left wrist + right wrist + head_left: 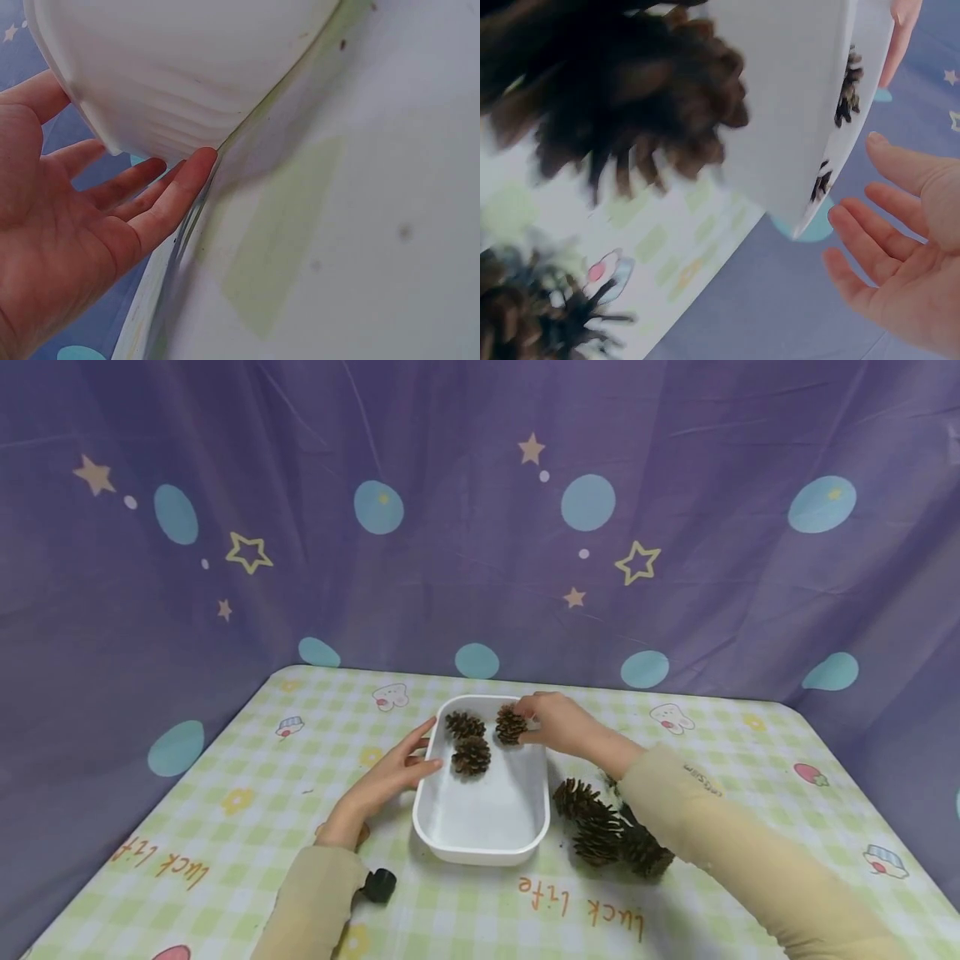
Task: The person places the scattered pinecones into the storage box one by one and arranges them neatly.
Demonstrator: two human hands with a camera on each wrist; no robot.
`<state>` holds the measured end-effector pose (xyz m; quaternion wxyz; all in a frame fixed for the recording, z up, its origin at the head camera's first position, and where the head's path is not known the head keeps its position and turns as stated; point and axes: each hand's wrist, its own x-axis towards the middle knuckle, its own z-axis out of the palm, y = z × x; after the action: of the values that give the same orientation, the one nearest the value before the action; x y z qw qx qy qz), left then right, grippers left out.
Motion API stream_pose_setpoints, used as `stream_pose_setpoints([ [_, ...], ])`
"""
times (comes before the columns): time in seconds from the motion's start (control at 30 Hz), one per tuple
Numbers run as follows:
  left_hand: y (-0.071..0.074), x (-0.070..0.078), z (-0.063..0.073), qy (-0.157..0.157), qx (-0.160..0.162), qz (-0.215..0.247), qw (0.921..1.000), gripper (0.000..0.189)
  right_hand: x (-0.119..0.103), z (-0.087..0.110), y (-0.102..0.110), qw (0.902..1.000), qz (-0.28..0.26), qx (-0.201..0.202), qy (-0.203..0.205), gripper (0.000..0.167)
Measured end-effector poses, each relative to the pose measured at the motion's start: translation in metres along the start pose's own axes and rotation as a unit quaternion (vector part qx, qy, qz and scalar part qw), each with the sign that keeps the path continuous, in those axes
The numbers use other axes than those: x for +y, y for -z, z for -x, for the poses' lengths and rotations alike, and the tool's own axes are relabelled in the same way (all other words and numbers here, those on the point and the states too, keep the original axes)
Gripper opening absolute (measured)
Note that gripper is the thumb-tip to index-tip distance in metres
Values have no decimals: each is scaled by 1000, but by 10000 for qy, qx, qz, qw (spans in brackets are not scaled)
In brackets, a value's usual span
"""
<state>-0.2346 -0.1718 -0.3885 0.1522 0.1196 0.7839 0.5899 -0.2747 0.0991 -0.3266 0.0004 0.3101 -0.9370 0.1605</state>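
Observation:
In the head view a white rectangular tray [480, 858] holds three brown pine cones: one at the far left [465, 725], one just nearer [471, 757] and one at the far right [509, 727]. My right hand [562, 724] reaches over the right rim, fingers and thumb beside that far-right cone. The right wrist view shows this hand [915, 240] with fingers spread and nothing between them. On the opposite side, my left hand [390, 781] rests along the tray's left edge, its thumb at the rim. Straight fingers of that hand [82, 217] lie against the outer wall in the left wrist view.
More pine cones [598, 835] lie in a cluster right of the tray, beneath the right forearm. A black object [380, 886] sits by the left wrist. A checked cloth [247, 843] covers the table, and a purple curtain [465, 593] hangs behind it.

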Motion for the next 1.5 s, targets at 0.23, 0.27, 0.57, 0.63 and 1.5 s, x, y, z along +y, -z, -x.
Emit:
stream_pose_setpoints([
  [0.23, 0, 0, 0, -21, -26, 11, 10000, 73, 26, 22, 6, 9997, -128, -27, -201, 39],
  [0.27, 1, -2, -1, -31, -34, 25, 10000, 73, 30, 25, 7, 9996, -132, -13, -246, 39],
  [0.57, 6, -25, -14, -91, 57, 22, 9999, 72, 60, 56, 9, 9983, -71, -24, -574, 40],
  [0.63, 7, -26, -15, -123, 57, 19, 9999, 72, 66, 62, 8, 9977, -89, -93, -666, 42],
  [1.5, 0, 1, 1, -53, -110, 70, 9999, 72, 90, 88, -7, 9952, 243, -316, -889, 47],
])
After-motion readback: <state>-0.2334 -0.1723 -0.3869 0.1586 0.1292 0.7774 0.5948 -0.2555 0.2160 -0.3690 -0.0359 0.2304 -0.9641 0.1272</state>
